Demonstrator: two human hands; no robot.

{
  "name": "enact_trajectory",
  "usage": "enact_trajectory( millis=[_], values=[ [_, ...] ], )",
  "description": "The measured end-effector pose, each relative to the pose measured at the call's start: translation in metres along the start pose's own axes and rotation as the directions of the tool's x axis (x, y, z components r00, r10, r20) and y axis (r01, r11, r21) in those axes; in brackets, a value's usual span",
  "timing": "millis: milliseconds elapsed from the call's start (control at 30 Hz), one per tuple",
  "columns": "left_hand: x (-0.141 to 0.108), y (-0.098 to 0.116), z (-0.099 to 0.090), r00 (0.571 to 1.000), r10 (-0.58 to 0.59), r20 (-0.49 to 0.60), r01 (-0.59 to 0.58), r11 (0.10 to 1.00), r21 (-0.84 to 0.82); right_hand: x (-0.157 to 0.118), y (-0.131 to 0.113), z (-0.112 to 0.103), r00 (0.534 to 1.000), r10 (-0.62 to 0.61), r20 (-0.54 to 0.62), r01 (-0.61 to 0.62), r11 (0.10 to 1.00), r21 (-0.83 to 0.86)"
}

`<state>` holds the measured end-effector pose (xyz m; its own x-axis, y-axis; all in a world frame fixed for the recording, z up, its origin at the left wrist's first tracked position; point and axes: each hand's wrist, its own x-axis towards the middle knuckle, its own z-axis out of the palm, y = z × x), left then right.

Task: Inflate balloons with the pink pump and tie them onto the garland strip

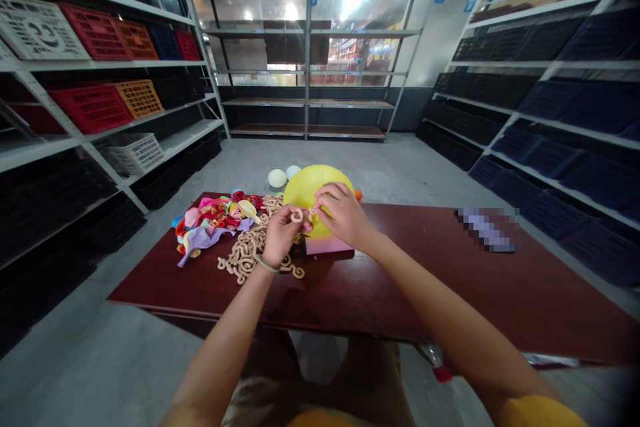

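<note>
Held in a pinch by the left hand [280,237]: a small beige coil [301,216], up at the fingertips, loop turned toward the view. Opposite, the right hand [350,217], reaching in from the right with fingers bent, tips just beside the coil's right side. Cannot tell pinched from merely close there, with the pale bit between the two hands too small to read. Nearer to the left hand, then, and lying to the left of the right fingers; long axis hard to make out because of the curl, with the short gap between hands running roughly side to side

Just beyond both sets of fingers, a big yellow balloon [313,183], partly hidden by the right hand. Below the fingers, a pink box [329,247] on the dark red counter [400,293]. Left of the left fingers and under the wrist, a loose heap of beige coils [245,250], and farther left, limp coloured balloons [215,217]. Past the left fingertips, two pale balloons [277,178]. Well off to the right, a blurred purple item [487,230]
</note>
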<state>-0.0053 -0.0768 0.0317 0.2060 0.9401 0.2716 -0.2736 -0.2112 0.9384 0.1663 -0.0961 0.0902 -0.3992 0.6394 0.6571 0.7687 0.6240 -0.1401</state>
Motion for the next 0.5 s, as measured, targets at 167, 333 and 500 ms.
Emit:
enact_trajectory(
  millis=[167,333,500],
  values=[
    [-0.0005,0.0017,0.0004,0.999,-0.013,-0.031,0.013,1.0,-0.001,0.0002,-0.0005,-0.0054,0.996,-0.081,0.048,0.087,0.983,-0.159],
    [-0.0018,0.0065,-0.0025,1.0,0.019,-0.012,-0.018,0.998,0.056,-0.0012,0.0062,-0.0078,0.985,-0.146,0.092,0.167,0.939,-0.299],
    [0.0007,0.005,-0.0036,1.0,0.014,-0.009,-0.013,0.999,0.047,-0.0048,0.0082,-0.0066,0.987,-0.148,0.066,0.162,0.932,-0.324]
  ],
)
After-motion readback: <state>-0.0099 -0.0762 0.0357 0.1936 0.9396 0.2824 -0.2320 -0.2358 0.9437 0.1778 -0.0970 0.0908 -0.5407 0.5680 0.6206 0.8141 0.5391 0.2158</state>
